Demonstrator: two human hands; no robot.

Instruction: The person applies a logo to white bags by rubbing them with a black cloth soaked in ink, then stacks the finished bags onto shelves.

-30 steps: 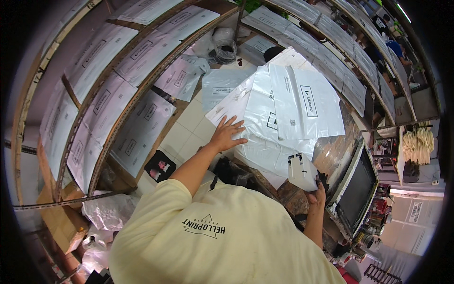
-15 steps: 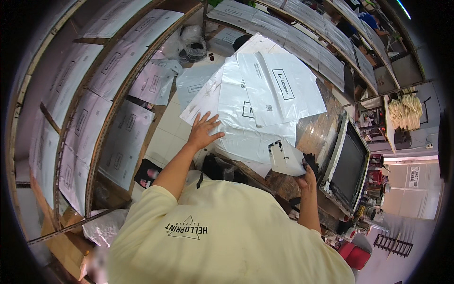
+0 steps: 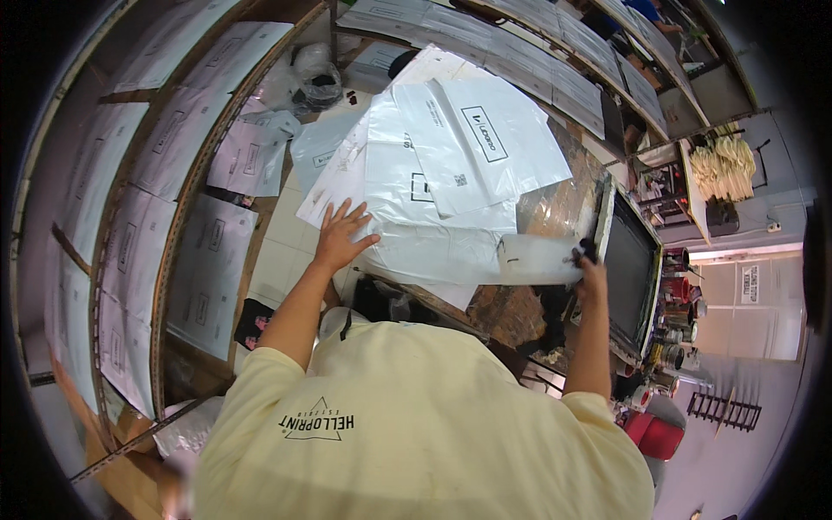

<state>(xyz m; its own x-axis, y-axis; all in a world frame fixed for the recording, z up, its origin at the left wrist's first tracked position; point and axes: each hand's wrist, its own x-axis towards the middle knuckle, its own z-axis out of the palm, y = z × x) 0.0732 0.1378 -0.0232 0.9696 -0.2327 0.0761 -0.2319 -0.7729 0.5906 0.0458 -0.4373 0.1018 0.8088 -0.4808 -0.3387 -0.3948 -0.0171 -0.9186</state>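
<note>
My left hand (image 3: 343, 239) lies flat with spread fingers on the near left edge of a pile of white plastic bags (image 3: 433, 243). On top of the pile rests a printed white bag (image 3: 485, 147) with a black boxed logo, set at a slant. My right hand (image 3: 593, 276) grips the right end of a flat, whitish, see-through plastic piece (image 3: 542, 258). Its left end overlaps the pile's near right edge. Something black shows at my fingers; its kind is unclear. Just right of this hand stands a framed printing screen (image 3: 631, 277) with dark mesh.
Racks on the left hold many printed white bags (image 3: 143, 234), and more bags (image 3: 503, 52) lie on racks at the back. The worktable (image 3: 511, 316) has a worn brown surface. Paint cans (image 3: 676, 286) line the right side, near a red seat (image 3: 654, 433).
My right hand has moved right and slightly up with the plastic piece, which now lies more level; its black smudges are mostly out of sight. My left hand stays on the pile. The view has shifted.
</note>
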